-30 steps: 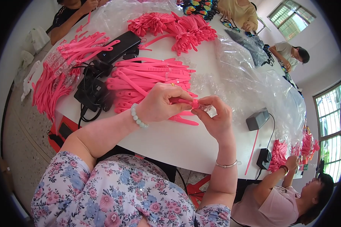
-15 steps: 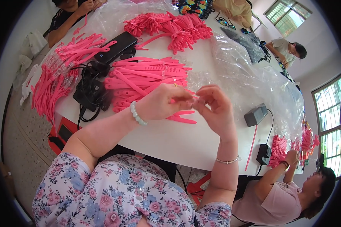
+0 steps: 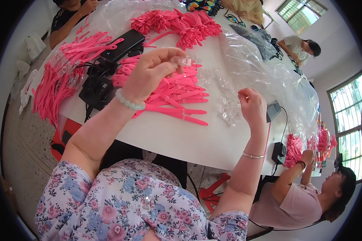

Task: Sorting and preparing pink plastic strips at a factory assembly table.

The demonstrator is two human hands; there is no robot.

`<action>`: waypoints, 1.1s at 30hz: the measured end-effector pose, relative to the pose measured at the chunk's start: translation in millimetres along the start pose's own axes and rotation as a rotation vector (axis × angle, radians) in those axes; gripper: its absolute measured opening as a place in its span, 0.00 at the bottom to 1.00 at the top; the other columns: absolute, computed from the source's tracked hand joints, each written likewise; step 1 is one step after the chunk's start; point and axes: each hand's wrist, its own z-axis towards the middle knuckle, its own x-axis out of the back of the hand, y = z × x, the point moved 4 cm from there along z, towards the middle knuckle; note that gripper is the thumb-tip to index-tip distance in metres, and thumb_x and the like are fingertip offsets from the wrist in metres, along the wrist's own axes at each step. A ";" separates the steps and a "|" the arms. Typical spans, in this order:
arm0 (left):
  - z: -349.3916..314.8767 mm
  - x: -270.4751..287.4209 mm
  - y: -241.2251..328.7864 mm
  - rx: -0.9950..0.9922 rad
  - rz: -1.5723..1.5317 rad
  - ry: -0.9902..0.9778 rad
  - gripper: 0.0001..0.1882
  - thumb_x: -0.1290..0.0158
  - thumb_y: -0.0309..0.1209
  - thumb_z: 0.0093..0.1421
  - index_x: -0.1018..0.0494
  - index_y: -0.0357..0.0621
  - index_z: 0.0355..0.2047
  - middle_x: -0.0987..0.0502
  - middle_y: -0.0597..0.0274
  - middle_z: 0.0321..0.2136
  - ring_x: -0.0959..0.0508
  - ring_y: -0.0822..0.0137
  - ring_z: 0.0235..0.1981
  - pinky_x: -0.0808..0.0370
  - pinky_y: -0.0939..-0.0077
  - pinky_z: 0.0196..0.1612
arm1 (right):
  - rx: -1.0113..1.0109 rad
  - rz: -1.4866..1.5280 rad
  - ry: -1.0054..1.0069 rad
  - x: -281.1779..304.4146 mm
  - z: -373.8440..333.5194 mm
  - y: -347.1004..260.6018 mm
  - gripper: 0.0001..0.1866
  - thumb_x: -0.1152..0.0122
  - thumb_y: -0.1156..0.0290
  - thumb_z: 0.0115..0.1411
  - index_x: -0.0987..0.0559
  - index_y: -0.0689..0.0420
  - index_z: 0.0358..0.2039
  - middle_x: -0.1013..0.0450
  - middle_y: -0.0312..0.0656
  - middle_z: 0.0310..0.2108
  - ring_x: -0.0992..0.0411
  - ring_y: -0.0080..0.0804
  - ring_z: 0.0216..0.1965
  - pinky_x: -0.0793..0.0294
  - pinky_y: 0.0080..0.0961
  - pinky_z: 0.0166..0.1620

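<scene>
My left hand [image 3: 155, 72] pinches a small clear plastic buckle [image 3: 184, 60] between thumb and fingers. It is raised over a pile of pink goggle straps [image 3: 181, 90], some with clear buckles threaded on. Two straps poke out to the right below my left wrist. Over the table to the right, my right hand [image 3: 253, 107] has its fingers drawn together; whatever they hold, if anything, is too small to make out. Loose clear buckles [image 3: 228, 108] lie scattered just left of it.
More pink straps [image 3: 54, 90] heap at the left edge, and bundled ones [image 3: 193, 30] at the back. Black power adapters [image 3: 96, 90] with cables stand left; a grey box [image 3: 273, 111] sits right. Clear plastic sheeting [image 3: 265, 76] covers the far right. Co-workers sit around the table.
My hands were together over the pile and have parted. The left went up and left with the clear buckle; the right moved rightward, close to the loose buckles.
</scene>
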 end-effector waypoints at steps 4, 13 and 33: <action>-4.4 18.4 -24.1 0.067 -0.048 0.068 0.11 0.53 0.25 0.60 0.28 0.33 0.41 0.25 0.65 0.30 0.27 0.78 0.31 0.30 0.86 0.34 | 0.034 0.241 -0.123 -17.0 -9.5 -3.8 0.05 0.43 0.76 0.51 0.22 0.61 0.30 0.27 0.46 0.28 0.27 0.34 0.27 0.30 0.24 0.32; -5.1 31.0 -49.6 0.169 -0.270 0.179 0.11 0.51 0.24 0.59 0.28 0.33 0.42 0.23 0.62 0.31 0.24 0.74 0.32 0.28 0.85 0.36 | 0.291 0.315 -0.224 -72.4 -1.2 -67.2 0.10 0.40 0.79 0.49 0.22 0.59 0.35 0.29 0.43 0.33 0.29 0.33 0.26 0.30 0.24 0.31; -7.1 32.6 -56.9 0.199 -0.409 0.140 0.09 0.48 0.26 0.57 0.28 0.36 0.38 0.24 0.62 0.28 0.25 0.76 0.27 0.28 0.85 0.30 | -0.080 1.840 -0.260 -59.7 36.0 -128.2 0.05 0.49 0.72 0.61 0.28 0.60 0.32 0.26 0.45 0.31 0.27 0.35 0.34 0.28 0.37 0.47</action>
